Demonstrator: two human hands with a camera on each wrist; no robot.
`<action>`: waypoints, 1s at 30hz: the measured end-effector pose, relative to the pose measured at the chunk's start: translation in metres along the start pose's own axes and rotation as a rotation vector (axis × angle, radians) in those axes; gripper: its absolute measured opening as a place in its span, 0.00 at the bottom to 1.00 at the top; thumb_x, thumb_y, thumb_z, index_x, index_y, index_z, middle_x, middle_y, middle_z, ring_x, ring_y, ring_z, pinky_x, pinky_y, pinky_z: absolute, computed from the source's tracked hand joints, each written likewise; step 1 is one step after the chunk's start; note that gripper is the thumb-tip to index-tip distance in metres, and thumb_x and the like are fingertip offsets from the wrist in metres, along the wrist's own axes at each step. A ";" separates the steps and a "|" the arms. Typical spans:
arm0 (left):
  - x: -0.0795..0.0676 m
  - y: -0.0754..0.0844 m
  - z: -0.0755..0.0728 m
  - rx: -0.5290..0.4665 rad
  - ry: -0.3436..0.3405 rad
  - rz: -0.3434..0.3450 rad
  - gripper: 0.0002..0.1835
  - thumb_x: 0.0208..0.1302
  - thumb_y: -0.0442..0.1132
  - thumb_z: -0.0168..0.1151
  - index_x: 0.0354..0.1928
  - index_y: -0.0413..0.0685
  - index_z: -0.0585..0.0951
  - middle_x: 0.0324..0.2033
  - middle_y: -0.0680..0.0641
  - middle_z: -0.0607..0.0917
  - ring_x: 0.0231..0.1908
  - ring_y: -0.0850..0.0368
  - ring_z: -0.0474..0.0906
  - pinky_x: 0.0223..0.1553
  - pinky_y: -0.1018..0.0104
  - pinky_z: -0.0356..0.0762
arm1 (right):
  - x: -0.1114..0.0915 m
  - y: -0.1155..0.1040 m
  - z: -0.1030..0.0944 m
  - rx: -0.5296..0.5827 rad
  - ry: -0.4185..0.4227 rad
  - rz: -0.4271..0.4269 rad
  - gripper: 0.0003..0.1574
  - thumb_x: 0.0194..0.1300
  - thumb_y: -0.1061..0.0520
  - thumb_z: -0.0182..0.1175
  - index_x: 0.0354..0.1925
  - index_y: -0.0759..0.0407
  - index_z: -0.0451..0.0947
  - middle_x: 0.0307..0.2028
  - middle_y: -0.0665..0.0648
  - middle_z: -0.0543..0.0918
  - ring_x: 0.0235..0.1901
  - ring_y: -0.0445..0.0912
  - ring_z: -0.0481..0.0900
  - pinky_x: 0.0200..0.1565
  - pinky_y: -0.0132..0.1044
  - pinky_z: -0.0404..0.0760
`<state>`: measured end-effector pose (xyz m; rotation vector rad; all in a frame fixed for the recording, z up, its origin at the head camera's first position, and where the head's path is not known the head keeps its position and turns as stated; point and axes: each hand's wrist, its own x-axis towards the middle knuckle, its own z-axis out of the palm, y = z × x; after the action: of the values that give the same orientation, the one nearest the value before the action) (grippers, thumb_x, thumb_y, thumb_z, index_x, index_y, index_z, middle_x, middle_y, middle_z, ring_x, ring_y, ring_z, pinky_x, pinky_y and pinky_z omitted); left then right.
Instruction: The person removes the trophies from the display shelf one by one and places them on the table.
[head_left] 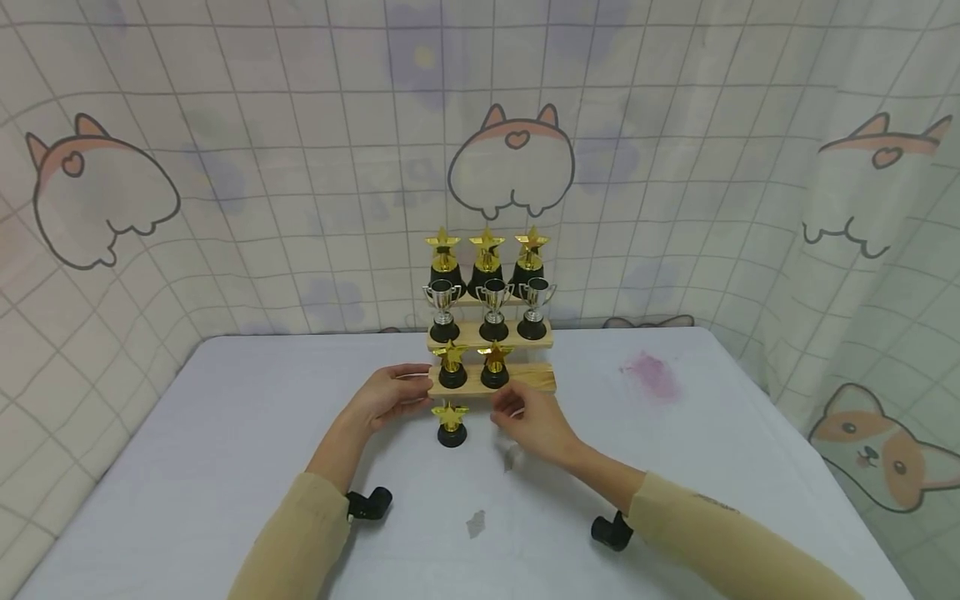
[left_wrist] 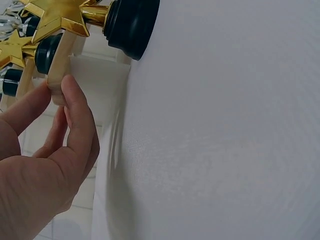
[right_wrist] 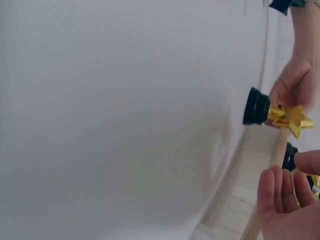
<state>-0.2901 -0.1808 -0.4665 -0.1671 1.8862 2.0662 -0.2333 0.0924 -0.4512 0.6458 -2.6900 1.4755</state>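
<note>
My left hand [head_left: 390, 393] pinches the left end of the lowest wooden shelf [head_left: 534, 379] between thumb and fingers, plainest in the left wrist view. On that shelf stand two gold star trophies with black bases, a left one [head_left: 452, 367] and a right one [head_left: 495, 367]. Just in front of the right one is my right hand [head_left: 536, 421], its fingers loosely bent and thumb apart from them, with nothing seen between. A third gold star trophy [head_left: 451, 427] stands upright on the table before the shelf, between both hands. Its base [left_wrist: 131, 27] shows large in the left wrist view.
The middle shelf [head_left: 468, 336] bears three silver cup trophies [head_left: 493, 310]. Larger star trophies [head_left: 487, 258] stand on the top shelf behind. A patterned curtain [head_left: 315, 167] hangs at the back of the white-covered table [head_left: 247, 467]. A pink stain [head_left: 652, 375] lies at right.
</note>
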 end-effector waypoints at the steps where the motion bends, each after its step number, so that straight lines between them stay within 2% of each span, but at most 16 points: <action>1: 0.000 0.000 0.000 0.000 0.000 -0.001 0.28 0.70 0.30 0.65 0.70 0.35 0.71 0.57 0.32 0.79 0.46 0.50 0.84 0.51 0.59 0.84 | 0.000 -0.001 -0.002 0.004 0.017 0.002 0.08 0.66 0.66 0.68 0.44 0.62 0.81 0.37 0.51 0.83 0.39 0.43 0.82 0.45 0.38 0.85; 7: 0.001 0.000 0.000 0.003 0.007 -0.006 0.28 0.70 0.29 0.65 0.70 0.34 0.71 0.57 0.32 0.78 0.43 0.52 0.84 0.50 0.60 0.85 | 0.005 -0.001 -0.013 0.024 0.086 0.036 0.08 0.66 0.65 0.69 0.43 0.61 0.82 0.37 0.51 0.84 0.39 0.44 0.82 0.45 0.38 0.84; 16: -0.001 0.002 0.001 -0.011 0.009 -0.007 0.28 0.70 0.28 0.64 0.70 0.34 0.71 0.58 0.32 0.78 0.45 0.51 0.84 0.50 0.60 0.85 | 0.016 -0.001 -0.022 0.053 0.203 0.035 0.17 0.61 0.66 0.71 0.48 0.68 0.79 0.41 0.58 0.84 0.40 0.49 0.83 0.46 0.40 0.85; 22: -0.001 0.002 0.002 -0.016 0.013 -0.005 0.27 0.70 0.28 0.64 0.70 0.34 0.71 0.59 0.32 0.77 0.48 0.47 0.83 0.50 0.60 0.85 | 0.025 -0.001 -0.024 0.045 0.197 0.077 0.20 0.62 0.66 0.71 0.51 0.68 0.78 0.45 0.61 0.83 0.45 0.52 0.83 0.48 0.43 0.84; 30: 0.000 0.001 0.001 -0.013 0.016 -0.008 0.28 0.70 0.28 0.64 0.70 0.34 0.71 0.57 0.33 0.78 0.44 0.52 0.84 0.50 0.60 0.85 | 0.037 -0.004 -0.020 0.019 0.164 0.136 0.25 0.61 0.63 0.73 0.55 0.67 0.79 0.48 0.62 0.83 0.48 0.52 0.82 0.51 0.42 0.85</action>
<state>-0.2903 -0.1795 -0.4652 -0.1942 1.8793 2.0784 -0.2693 0.0937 -0.4298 0.3319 -2.6427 1.5116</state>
